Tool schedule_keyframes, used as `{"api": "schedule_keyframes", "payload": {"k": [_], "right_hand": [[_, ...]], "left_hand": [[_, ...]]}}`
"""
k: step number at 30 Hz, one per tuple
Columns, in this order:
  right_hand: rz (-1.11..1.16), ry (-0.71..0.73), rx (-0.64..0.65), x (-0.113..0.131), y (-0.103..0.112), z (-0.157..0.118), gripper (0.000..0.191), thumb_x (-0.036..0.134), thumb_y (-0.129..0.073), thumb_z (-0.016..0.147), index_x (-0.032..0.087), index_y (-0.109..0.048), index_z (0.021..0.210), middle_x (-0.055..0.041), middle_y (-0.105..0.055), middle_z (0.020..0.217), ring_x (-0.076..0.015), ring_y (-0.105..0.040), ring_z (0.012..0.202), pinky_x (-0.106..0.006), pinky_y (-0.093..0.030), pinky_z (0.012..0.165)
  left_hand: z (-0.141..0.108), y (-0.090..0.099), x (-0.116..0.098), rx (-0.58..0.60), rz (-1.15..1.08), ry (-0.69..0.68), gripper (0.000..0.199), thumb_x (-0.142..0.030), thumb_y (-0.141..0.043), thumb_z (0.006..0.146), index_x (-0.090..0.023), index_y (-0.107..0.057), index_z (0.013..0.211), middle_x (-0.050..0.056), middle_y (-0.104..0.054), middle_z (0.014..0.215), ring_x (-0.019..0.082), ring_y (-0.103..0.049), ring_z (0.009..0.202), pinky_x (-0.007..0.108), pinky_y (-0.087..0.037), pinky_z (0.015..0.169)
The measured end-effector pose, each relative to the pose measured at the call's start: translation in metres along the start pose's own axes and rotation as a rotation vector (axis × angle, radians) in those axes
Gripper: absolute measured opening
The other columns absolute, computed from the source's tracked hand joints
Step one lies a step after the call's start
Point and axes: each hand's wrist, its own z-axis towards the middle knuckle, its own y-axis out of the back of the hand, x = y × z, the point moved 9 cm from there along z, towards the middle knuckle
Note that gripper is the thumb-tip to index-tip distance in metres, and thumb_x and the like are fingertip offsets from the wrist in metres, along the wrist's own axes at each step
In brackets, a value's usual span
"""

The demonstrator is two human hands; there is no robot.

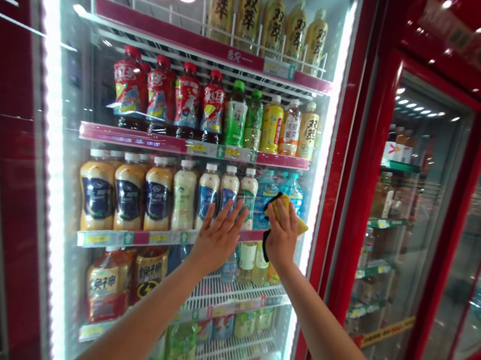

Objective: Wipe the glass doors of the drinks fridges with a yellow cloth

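Both arms reach toward the glass door (159, 143) of a lit drinks fridge. My right hand (281, 238) presses a yellow cloth (280, 209) with a dark edge against the glass, near the right side of the door. To its left, my left hand (218, 238) lies flat with fingers spread and holds nothing; it appears to rest on the glass. Behind the door, white-capped bottles (158, 194) stand on the shelf at the height of my hands. Blue-wrapped bottles (268, 184) are partly hidden behind the cloth and right hand.
Higher shelves hold red-capped bottles (184, 98) and yellow bottles (272, 21). More drinks, such as a large amber bottle (107, 287), stand lower. A bright light strip (52, 144) runs down the left side. Another red-framed fridge (406, 230) stands to the right.
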Motion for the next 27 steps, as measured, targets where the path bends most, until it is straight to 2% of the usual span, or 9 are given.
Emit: {"api": "schedule_keyframes", "payload": {"k": [2, 4, 8, 11, 15, 17, 19, 23, 27], "right_hand": [[0.011, 0.066, 0.059, 0.011, -0.006, 0.001, 0.066, 0.004, -0.041, 0.097, 0.037, -0.046, 0.154, 0.0012, -0.051, 0.157, -0.0276, -0.025, 0.157, -0.056, -0.039, 0.122], [0.025, 0.086, 0.097, 0.007, -0.009, 0.017, 0.064, 0.004, -0.042, 0.097, 0.037, -0.051, 0.151, 0.0025, -0.051, 0.157, -0.0267, -0.025, 0.157, -0.055, -0.037, 0.123], [0.026, 0.024, 0.053, -0.030, 0.004, 0.048, 0.064, 0.004, -0.040, 0.098, 0.037, -0.049, 0.152, 0.0025, -0.049, 0.158, -0.0268, -0.026, 0.157, -0.055, -0.037, 0.124], [0.032, -0.038, 0.008, -0.050, 0.013, 0.033, 0.068, 0.003, -0.038, 0.097, 0.036, -0.042, 0.157, -0.0002, -0.046, 0.161, -0.0285, -0.025, 0.157, -0.057, -0.038, 0.123], [0.058, -0.016, 0.032, -0.042, 0.010, 0.003, 0.071, 0.002, -0.039, 0.097, 0.037, -0.038, 0.158, -0.0012, -0.046, 0.161, -0.0289, -0.024, 0.157, -0.060, -0.037, 0.123], [0.066, 0.029, 0.066, -0.035, 0.004, 0.009, 0.067, 0.004, -0.042, 0.097, 0.037, -0.043, 0.156, 0.0004, -0.046, 0.161, -0.0282, -0.023, 0.158, -0.059, -0.036, 0.124], [0.063, 0.047, 0.081, -0.037, 0.002, 0.032, 0.065, 0.003, -0.043, 0.096, 0.035, -0.049, 0.152, 0.0017, -0.047, 0.161, -0.0271, -0.023, 0.158, -0.056, -0.036, 0.125], [0.046, -0.008, 0.034, -0.069, 0.009, 0.071, 0.064, 0.002, -0.042, 0.096, 0.035, -0.053, 0.150, 0.0013, -0.049, 0.159, -0.0266, -0.024, 0.157, -0.054, -0.036, 0.125], [0.054, -0.111, -0.035, -0.095, 0.019, 0.043, 0.065, 0.004, -0.040, 0.098, 0.035, -0.044, 0.156, -0.0020, -0.045, 0.162, -0.0285, -0.023, 0.158, -0.058, -0.038, 0.122]], "left_hand": [[0.004, -0.003, -0.002, 0.024, 0.009, -0.002, 0.077, -0.025, -0.052, 0.099, -0.020, -0.014, 0.165, 0.009, -0.029, 0.169, 0.026, -0.014, 0.160, 0.055, 0.001, 0.132], [0.010, -0.008, -0.003, 0.051, 0.012, 0.005, 0.075, -0.024, -0.051, 0.099, -0.020, -0.016, 0.165, 0.009, -0.027, 0.169, 0.026, -0.014, 0.160, 0.055, 0.001, 0.132], [0.021, -0.014, -0.011, 0.052, 0.003, 0.011, 0.080, -0.024, -0.053, 0.098, -0.020, -0.011, 0.166, 0.009, -0.025, 0.170, 0.025, -0.010, 0.160, 0.056, 0.001, 0.132], [0.023, -0.017, -0.018, 0.022, -0.002, 0.015, 0.085, -0.024, -0.054, 0.098, -0.021, -0.004, 0.166, 0.009, -0.025, 0.170, 0.024, -0.008, 0.161, 0.055, 0.001, 0.132], [0.022, -0.021, -0.026, -0.002, 0.001, 0.004, 0.086, -0.022, -0.054, 0.098, -0.021, -0.002, 0.166, 0.009, -0.026, 0.170, 0.024, -0.008, 0.161, 0.054, 0.003, 0.132], [0.027, -0.022, -0.030, -0.009, 0.008, -0.014, 0.086, -0.021, -0.054, 0.097, -0.021, -0.003, 0.166, 0.009, -0.026, 0.170, 0.024, -0.009, 0.161, 0.054, 0.003, 0.132], [0.035, -0.024, -0.032, -0.010, 0.008, -0.024, 0.087, -0.021, -0.056, 0.095, -0.022, -0.006, 0.166, 0.008, -0.026, 0.170, 0.024, -0.010, 0.160, 0.054, 0.003, 0.131], [0.051, -0.027, -0.036, -0.021, 0.005, -0.007, 0.087, -0.020, -0.057, 0.093, -0.023, -0.009, 0.166, 0.008, -0.028, 0.169, 0.025, -0.013, 0.160, 0.054, 0.001, 0.132], [0.052, -0.031, -0.046, -0.030, 0.014, -0.002, 0.089, -0.020, -0.058, 0.094, -0.022, -0.006, 0.166, 0.009, -0.028, 0.169, 0.025, -0.012, 0.160, 0.054, 0.000, 0.132]]}}
